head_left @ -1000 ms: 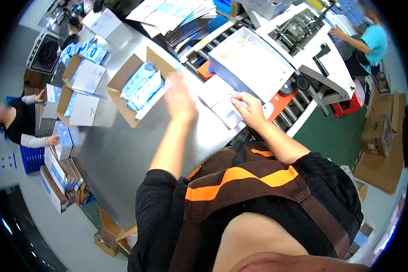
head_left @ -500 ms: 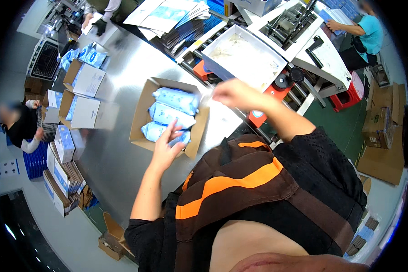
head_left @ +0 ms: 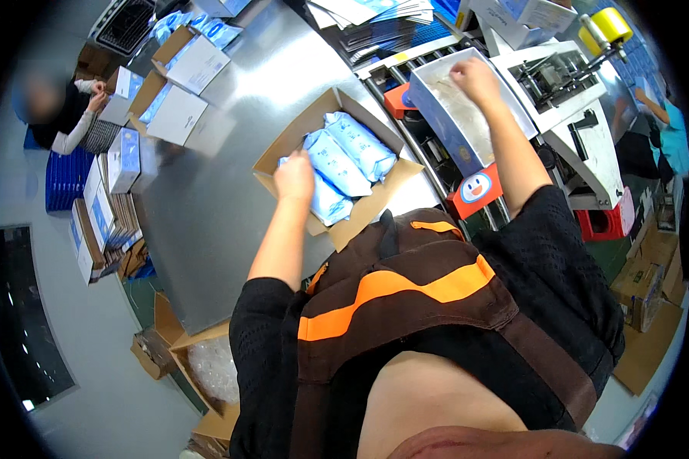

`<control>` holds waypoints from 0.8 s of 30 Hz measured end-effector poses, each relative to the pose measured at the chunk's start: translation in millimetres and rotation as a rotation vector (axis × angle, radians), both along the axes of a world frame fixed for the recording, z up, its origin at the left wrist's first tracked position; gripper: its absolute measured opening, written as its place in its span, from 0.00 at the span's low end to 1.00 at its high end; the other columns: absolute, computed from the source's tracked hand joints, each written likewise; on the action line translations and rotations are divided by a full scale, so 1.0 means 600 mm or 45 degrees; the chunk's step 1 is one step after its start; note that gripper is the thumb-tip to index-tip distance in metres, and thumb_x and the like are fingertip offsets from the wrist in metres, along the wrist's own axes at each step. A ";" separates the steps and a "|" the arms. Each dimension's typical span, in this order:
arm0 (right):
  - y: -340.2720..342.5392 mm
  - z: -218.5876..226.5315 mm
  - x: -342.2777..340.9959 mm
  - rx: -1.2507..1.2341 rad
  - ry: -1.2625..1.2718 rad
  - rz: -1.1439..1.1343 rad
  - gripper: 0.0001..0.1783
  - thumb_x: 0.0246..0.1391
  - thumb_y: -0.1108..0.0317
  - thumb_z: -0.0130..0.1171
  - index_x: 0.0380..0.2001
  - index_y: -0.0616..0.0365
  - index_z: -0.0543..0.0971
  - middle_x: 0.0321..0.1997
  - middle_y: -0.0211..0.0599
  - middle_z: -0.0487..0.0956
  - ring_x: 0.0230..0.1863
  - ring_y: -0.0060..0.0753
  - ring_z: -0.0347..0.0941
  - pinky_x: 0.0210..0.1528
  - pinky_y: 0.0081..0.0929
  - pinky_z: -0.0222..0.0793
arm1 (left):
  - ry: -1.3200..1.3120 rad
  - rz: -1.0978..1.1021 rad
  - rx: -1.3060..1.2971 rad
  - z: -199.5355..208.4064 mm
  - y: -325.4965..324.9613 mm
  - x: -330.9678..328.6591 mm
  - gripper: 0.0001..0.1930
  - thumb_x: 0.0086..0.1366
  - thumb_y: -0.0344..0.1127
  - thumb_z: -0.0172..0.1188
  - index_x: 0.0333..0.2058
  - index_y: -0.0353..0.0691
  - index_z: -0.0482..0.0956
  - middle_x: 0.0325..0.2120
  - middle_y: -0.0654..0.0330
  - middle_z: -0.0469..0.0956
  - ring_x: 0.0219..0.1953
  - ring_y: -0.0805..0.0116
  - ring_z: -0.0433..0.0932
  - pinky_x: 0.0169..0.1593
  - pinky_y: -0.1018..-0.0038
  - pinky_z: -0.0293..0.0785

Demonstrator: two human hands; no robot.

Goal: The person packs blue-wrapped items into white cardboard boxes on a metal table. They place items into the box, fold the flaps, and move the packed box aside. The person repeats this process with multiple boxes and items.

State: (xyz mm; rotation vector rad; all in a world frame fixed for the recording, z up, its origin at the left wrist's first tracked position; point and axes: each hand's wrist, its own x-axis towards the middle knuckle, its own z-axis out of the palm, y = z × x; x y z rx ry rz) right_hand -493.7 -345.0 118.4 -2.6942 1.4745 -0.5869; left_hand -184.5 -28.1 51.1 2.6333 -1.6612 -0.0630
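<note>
An open cardboard box (head_left: 281,148) stands tilted to my view on the steel table, with 3 soft blue packets (head_left: 335,162) side by side in it. My left hand (head_left: 295,174) is inside the box's left side, fingers curled at the end of the leftmost blue packet and partly hidden by the hand itself. My right hand (head_left: 475,79) is over the far part of a white and blue bin (head_left: 446,131), its fingers bent and drawn together. Thin whitish, see-through pieces lie in that bin; whether the fingers hold one is too small to tell.
The steel table (head_left: 222,252) carries more filled boxes (head_left: 176,115) at the far left. A roller conveyor with a taping machine (head_left: 563,84) runs along the right. One person (head_left: 53,111) works at the left, another (head_left: 670,138) at the far right. Flattened cartons (head_left: 103,210) are stacked left.
My right hand has moved from beside the cardboard box to the bin. My left hand has gone from spread over the packets to curled at the leftmost one. The view has turned.
</note>
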 end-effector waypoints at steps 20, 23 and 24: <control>0.328 0.032 0.264 0.542 0.255 0.600 0.23 0.49 0.50 0.65 0.43 0.53 0.78 0.43 0.44 0.81 0.45 0.45 0.78 0.47 0.38 0.73 | 1.205 0.291 -0.606 -0.007 0.241 -0.073 0.39 0.65 0.43 0.56 0.65 0.24 0.49 0.62 0.33 0.59 0.65 0.41 0.60 0.66 0.61 0.57; 0.226 0.049 0.234 0.525 0.329 0.175 0.28 0.57 0.40 0.54 0.37 0.58 0.79 0.38 0.47 0.81 0.39 0.45 0.79 0.44 0.40 0.74 | 0.709 0.023 -0.536 -0.007 0.249 -0.100 0.44 0.59 0.41 0.61 0.66 0.25 0.48 0.67 0.36 0.48 0.69 0.43 0.50 0.70 0.57 0.46; 0.193 0.012 0.228 0.617 0.478 0.147 0.30 0.59 0.38 0.50 0.35 0.57 0.80 0.34 0.45 0.81 0.37 0.44 0.79 0.42 0.40 0.74 | 0.500 -0.114 -0.522 -0.011 0.247 -0.100 0.45 0.58 0.40 0.62 0.66 0.26 0.48 0.68 0.36 0.46 0.70 0.43 0.47 0.71 0.56 0.44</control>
